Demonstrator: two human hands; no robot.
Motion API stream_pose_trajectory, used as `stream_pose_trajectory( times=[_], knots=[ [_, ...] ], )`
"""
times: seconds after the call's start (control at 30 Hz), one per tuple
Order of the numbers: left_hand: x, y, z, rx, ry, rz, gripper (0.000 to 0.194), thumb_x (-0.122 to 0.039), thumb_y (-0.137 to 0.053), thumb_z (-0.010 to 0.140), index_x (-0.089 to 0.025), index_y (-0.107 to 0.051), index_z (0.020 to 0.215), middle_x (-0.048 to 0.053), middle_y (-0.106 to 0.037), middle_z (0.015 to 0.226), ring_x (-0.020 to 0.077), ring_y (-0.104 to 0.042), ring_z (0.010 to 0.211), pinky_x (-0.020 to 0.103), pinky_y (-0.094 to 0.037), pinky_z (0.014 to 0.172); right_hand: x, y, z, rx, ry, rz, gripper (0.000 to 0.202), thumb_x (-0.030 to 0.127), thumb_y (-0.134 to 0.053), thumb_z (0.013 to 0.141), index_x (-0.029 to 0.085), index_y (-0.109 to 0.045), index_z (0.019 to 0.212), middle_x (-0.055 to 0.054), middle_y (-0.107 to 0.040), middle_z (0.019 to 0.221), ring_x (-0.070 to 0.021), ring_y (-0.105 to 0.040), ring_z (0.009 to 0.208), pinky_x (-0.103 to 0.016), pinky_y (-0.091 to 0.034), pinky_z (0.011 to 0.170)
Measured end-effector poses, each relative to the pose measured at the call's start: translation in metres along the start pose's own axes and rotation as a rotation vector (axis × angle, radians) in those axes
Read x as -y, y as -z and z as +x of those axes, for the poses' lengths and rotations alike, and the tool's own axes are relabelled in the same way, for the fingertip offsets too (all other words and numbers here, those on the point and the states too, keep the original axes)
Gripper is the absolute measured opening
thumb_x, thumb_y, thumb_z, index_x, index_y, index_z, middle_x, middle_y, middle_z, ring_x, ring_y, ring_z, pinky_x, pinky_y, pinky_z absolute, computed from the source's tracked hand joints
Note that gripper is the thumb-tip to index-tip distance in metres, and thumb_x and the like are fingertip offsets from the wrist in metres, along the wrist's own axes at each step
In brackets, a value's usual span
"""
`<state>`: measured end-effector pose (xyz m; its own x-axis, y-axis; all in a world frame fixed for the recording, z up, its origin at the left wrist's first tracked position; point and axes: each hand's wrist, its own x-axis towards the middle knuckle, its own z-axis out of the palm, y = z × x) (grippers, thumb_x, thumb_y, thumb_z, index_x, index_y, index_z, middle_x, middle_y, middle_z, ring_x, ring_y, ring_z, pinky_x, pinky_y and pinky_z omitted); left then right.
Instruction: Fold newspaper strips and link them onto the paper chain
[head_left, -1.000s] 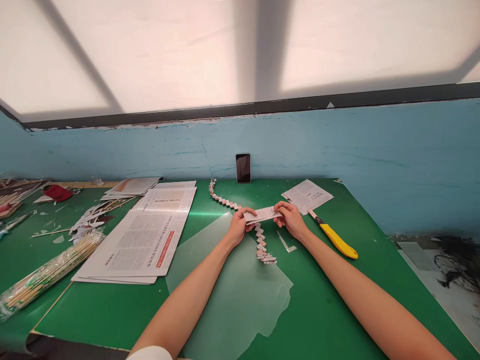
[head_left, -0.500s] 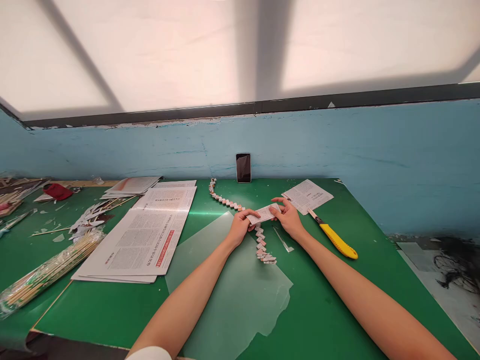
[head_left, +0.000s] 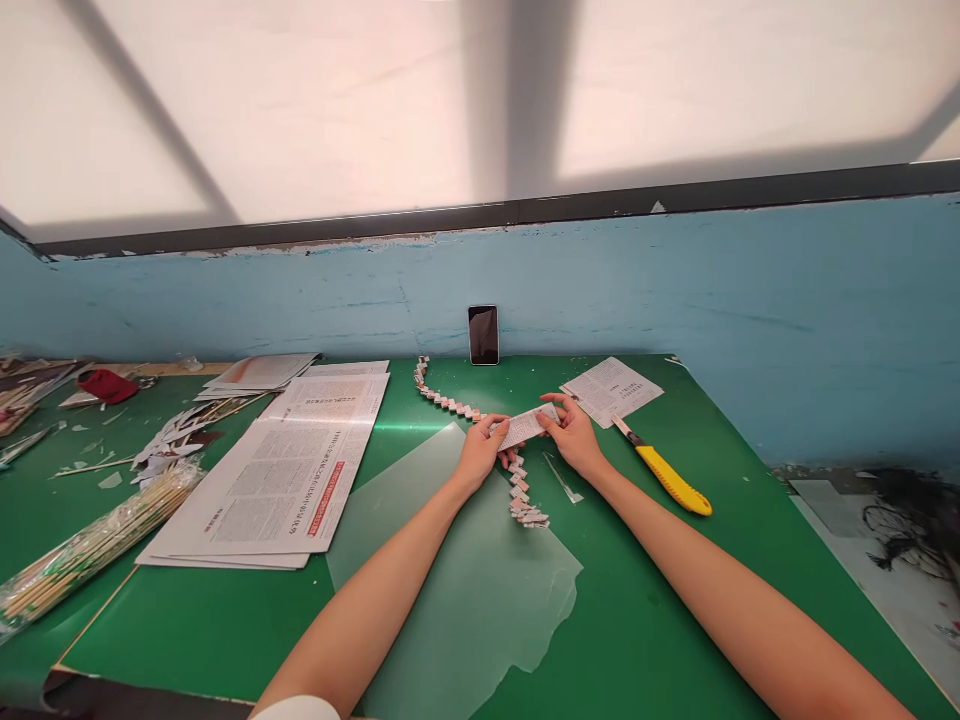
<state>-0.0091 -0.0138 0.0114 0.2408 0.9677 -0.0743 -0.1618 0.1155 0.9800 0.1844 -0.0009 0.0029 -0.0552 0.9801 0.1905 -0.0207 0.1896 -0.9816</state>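
Between my two hands is a small strip of printed newspaper (head_left: 523, 428), raised a little over the table. My left hand (head_left: 480, 455) pinches its left end. At the other end, the fingers of my right hand (head_left: 576, 436) are closed on the same strip. A zigzag chain of folded paper (head_left: 519, 489) lies below the strip and passes behind my left hand, and its far part curves away toward the wall. Under the hands and chain lies a translucent sheet (head_left: 465, 590) with a ragged edge.
A yellow utility knife (head_left: 673, 480) touches a square stack of newspaper pieces (head_left: 613, 390) on the right. Large newspapers (head_left: 277, 470), bagged wooden sticks (head_left: 97, 550) and a red cloth item (head_left: 107, 385) lie left. A phone (head_left: 484, 335) leans on the wall. A clear sliver (head_left: 562, 478) lies near my right hand.
The view has shifted very slightly. Both hands keep their hold on the paper strip in nearly the same place, and the chain lies as before.
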Motion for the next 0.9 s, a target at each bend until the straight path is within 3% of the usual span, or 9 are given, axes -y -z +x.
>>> stream_pose_trajectory(
  times=[0.23,0.4,0.5,0.57,0.63,0.77,0.9],
  knots=[
    [0.000,0.002,-0.001,-0.038,-0.014,0.011,0.043,-0.057,-0.072,0.083,-0.017,-0.069,0.096,0.004,-0.069,0.061,0.0188,-0.063,0.051,0.030,-0.050,0.051,0.000,-0.001,0.000,-0.015,0.015,-0.002,0.047,0.054,-0.069,0.086,0.026,-0.055,0.121,-0.002,-0.069,0.081,-0.0228,-0.064,0.071,-0.036,-0.056,0.066],
    [0.000,0.001,-0.002,-0.112,-0.030,0.042,0.040,-0.054,-0.075,0.081,-0.017,-0.073,0.092,0.006,-0.072,0.071,0.0212,-0.068,0.059,0.033,-0.054,0.060,-0.002,-0.001,-0.001,-0.016,0.023,-0.044,0.048,0.055,-0.066,0.088,0.025,-0.055,0.123,-0.002,-0.068,0.080,-0.0235,-0.063,0.072,-0.036,-0.055,0.068],
    [0.002,0.002,-0.002,-0.180,-0.080,0.119,0.037,-0.052,-0.073,0.082,-0.016,-0.076,0.091,0.006,-0.073,0.075,0.0207,-0.068,0.063,0.032,-0.053,0.064,0.001,0.000,-0.003,-0.080,0.130,-0.252,0.043,0.052,-0.062,0.093,0.024,-0.057,0.125,-0.008,-0.070,0.106,-0.0282,-0.064,0.097,-0.042,-0.053,0.086],
    [0.002,0.001,-0.003,-0.218,-0.135,0.204,0.035,-0.050,-0.071,0.084,-0.016,-0.078,0.090,0.005,-0.073,0.077,0.0201,-0.066,0.066,0.030,-0.050,0.064,0.004,-0.001,-0.005,-0.138,0.252,-0.466,0.039,0.049,-0.061,0.095,0.026,-0.060,0.127,-0.011,-0.062,0.131,-0.0332,-0.053,0.122,-0.049,-0.044,0.101],
    [0.002,0.000,-0.005,-0.237,-0.192,0.296,0.033,-0.048,-0.069,0.085,-0.017,-0.080,0.088,0.005,-0.074,0.079,0.0198,-0.064,0.070,0.028,-0.048,0.064,0.007,-0.004,-0.009,-0.130,0.343,-0.662,0.034,0.045,-0.059,0.098,0.029,-0.064,0.127,-0.010,-0.053,0.145,-0.0366,-0.042,0.134,-0.055,-0.036,0.107],
    [0.001,-0.003,-0.009,-0.192,-0.256,0.410,0.031,-0.045,-0.065,0.089,-0.019,-0.082,0.090,0.004,-0.074,0.079,0.0195,-0.061,0.072,0.028,-0.046,0.066,0.012,-0.011,-0.015,0.006,0.433,-0.878,0.024,0.041,-0.052,0.103,0.030,-0.072,0.110,-0.007,-0.050,0.150,-0.0375,-0.041,0.133,-0.056,-0.035,0.101],
    [0.002,-0.004,-0.011,-0.158,-0.263,0.438,0.031,-0.044,-0.065,0.090,-0.019,-0.083,0.091,0.003,-0.074,0.078,0.0192,-0.061,0.071,0.027,-0.045,0.065,0.015,-0.013,-0.019,-0.002,0.465,-0.891,0.025,0.036,-0.052,0.104,0.027,-0.074,0.096,-0.007,-0.060,0.139,-0.0351,-0.045,0.128,-0.053,-0.034,0.098]
  ],
)
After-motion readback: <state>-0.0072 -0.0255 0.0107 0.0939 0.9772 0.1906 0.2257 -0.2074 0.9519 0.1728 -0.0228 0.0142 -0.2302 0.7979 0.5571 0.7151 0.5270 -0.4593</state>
